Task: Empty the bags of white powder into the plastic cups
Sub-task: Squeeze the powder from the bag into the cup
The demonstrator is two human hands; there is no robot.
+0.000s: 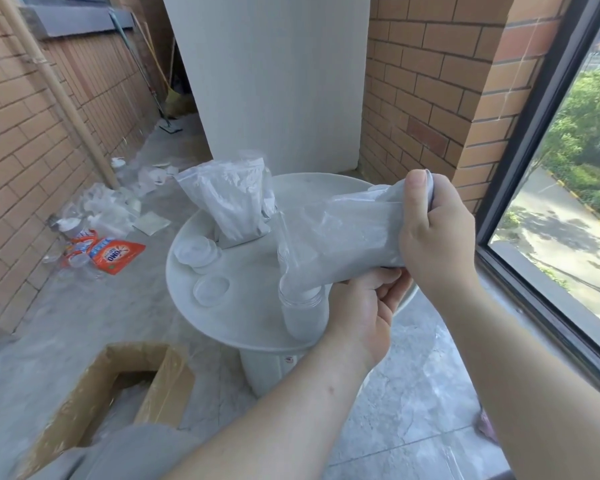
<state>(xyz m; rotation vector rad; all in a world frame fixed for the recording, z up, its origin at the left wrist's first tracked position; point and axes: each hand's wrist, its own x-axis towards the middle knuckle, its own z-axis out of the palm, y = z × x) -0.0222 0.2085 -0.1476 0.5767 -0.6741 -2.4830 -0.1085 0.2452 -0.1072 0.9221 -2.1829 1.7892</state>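
Head view: a soft, crinkly see-through bag (pixel 343 233) of white powder is tipped over, its mouth in a clear round plastic cup (pixel 303 317) on the smooth round white table (pixel 250 268). The right hand (pixel 437 233) squeezes the bag's bunched top tight. The left hand (pixel 364 306) curls its fingers around the bag's low end by the cup's rim. A second puffy bag (pixel 229 202) stands behind, near a round clear lid (pixel 211 291).
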